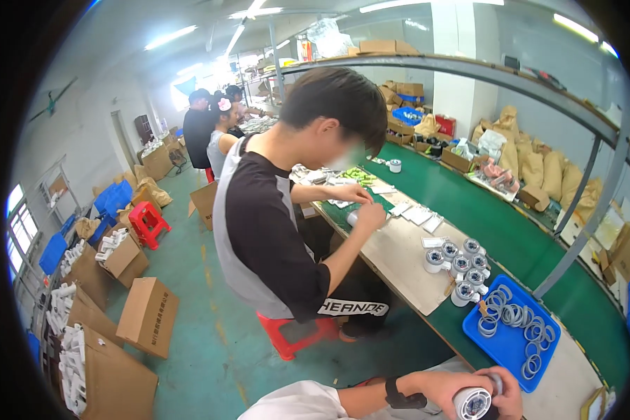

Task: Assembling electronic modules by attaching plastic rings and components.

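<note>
At the lower edge, my left hand (437,389), with a black band on its wrist, is closed round a white round meter-like housing (472,404) whose dark-printed face is turned up. My right hand (509,396) is closed on a grey ring (496,383) against the housing's side; part of the ring is hidden by the fingers. Just beyond my hands lies a blue tray (493,338) with several loose grey rings (516,315). Past the tray, several similar white housings (460,263) stand grouped on the bench.
A co-worker (273,210) sits on a red stool to my left, both hands at a grey-white part. White cards (418,215) and green pieces (358,176) lie along the bench (406,273). A metal shelf post (588,217) rises at right. Cartons (147,316) stand on the floor at left.
</note>
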The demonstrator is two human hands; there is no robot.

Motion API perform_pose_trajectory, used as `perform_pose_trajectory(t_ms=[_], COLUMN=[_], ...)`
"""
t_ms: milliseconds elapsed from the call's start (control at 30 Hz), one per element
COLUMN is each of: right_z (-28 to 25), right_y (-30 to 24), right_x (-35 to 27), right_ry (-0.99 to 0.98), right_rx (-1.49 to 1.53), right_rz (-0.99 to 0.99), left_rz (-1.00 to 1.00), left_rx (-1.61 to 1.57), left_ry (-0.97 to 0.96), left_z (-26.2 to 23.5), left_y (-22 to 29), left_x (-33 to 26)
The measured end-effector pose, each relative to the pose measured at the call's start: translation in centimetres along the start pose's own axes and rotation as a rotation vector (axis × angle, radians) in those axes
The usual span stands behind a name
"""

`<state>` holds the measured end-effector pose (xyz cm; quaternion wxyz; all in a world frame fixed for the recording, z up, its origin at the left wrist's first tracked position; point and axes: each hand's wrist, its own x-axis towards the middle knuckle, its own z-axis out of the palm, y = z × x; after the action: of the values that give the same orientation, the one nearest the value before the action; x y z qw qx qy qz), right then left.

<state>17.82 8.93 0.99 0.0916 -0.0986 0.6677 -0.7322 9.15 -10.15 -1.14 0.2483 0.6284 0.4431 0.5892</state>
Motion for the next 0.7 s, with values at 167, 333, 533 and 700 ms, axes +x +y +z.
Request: perform_pose_trajectory(t_ms=[167,333,533,700], right_z=[-2.7,-0.1,-0.4,-0.5], right_y=[4.7,2.6,4.8,5.0], right_x=[-0.5,-0.9,-1.1,0.6], right_ry=[0.416,0.563,0.701,0.876], right_rx=[0.086,0.132,0.186,0.073], right_rz=[-0.305,-0.466,-0.529,-0.508], left_rz=[-0.065,-0.218,-0.241,-0.237], left_rx=[0.004,-0.324,-0.417,-0.17], left_ry=[0.188,0.327,0.455,0.522], left_z=[0.5,0.6,0.3,-2.7], left_y=[2.4,3.0,-1.0,-3.6], left_x=[-0.4,-0.8,-0.7,0.8])
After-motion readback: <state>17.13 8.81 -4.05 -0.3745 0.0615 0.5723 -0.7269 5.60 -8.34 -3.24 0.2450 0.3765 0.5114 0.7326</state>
